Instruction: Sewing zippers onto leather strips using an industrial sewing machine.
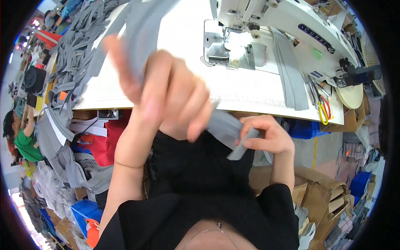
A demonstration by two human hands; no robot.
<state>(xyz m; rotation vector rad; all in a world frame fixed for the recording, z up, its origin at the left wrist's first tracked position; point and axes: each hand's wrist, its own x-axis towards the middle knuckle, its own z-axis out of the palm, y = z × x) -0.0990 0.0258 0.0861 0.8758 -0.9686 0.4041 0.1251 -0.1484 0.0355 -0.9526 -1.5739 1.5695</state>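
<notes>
My left hand [175,91] is raised over the table's front edge, smeared by motion, its fingers bent. A blurred grey fabric strip [143,33] runs down from the far side into its grip, between a stretched digit and the curled fingers. Lower right, my right hand [271,133] pinches a grey fabric piece [225,129] between thumb and fingers, in front of my black top. A narrow end of that piece sticks out below the thumb. Its other end passes behind my left hand, so I cannot tell whether the two grey pieces join.
A white sewing machine [287,21] stands on the white table [250,89]. Grey strips [289,71] lie beside its plate, with scissors [323,110] at the right edge. Grey strips [75,54] heap up at the left. Cardboard boxes [321,196] stand lower right; a person [27,141] works far left.
</notes>
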